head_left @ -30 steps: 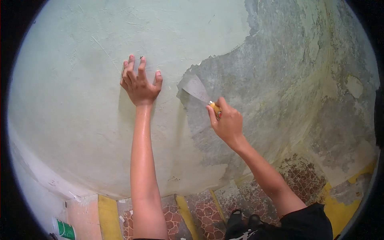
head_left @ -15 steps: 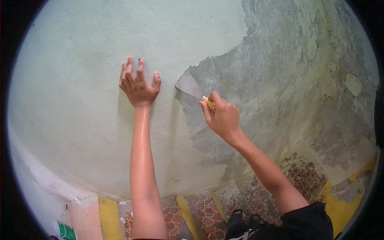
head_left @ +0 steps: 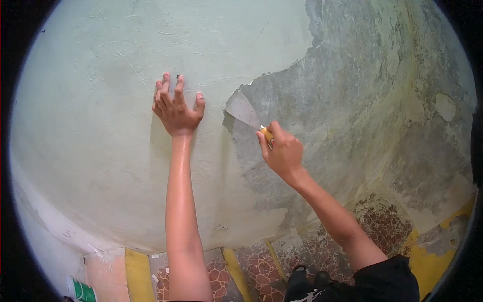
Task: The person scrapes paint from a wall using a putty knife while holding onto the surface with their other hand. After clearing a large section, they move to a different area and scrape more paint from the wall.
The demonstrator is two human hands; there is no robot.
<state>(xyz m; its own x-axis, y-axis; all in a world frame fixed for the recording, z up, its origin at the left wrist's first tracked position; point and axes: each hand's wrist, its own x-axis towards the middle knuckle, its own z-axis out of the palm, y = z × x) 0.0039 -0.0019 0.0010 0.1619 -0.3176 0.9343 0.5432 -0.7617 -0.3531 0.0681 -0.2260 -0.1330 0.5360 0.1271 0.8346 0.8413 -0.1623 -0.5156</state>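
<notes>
right hand (head_left: 283,151) clenched on scraper (head_left: 243,109), blade backed off the paint edge (head_left: 226,121); left hand (head_left: 176,109) splayed flat on wall (head_left: 100,131)

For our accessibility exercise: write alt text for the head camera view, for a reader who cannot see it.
A person's right hand holds a scraper with a yellow handle against a wall where pale green paint meets bare grey plaster. The left hand lies flat on the painted part; patterned floor tiles show below.
</notes>
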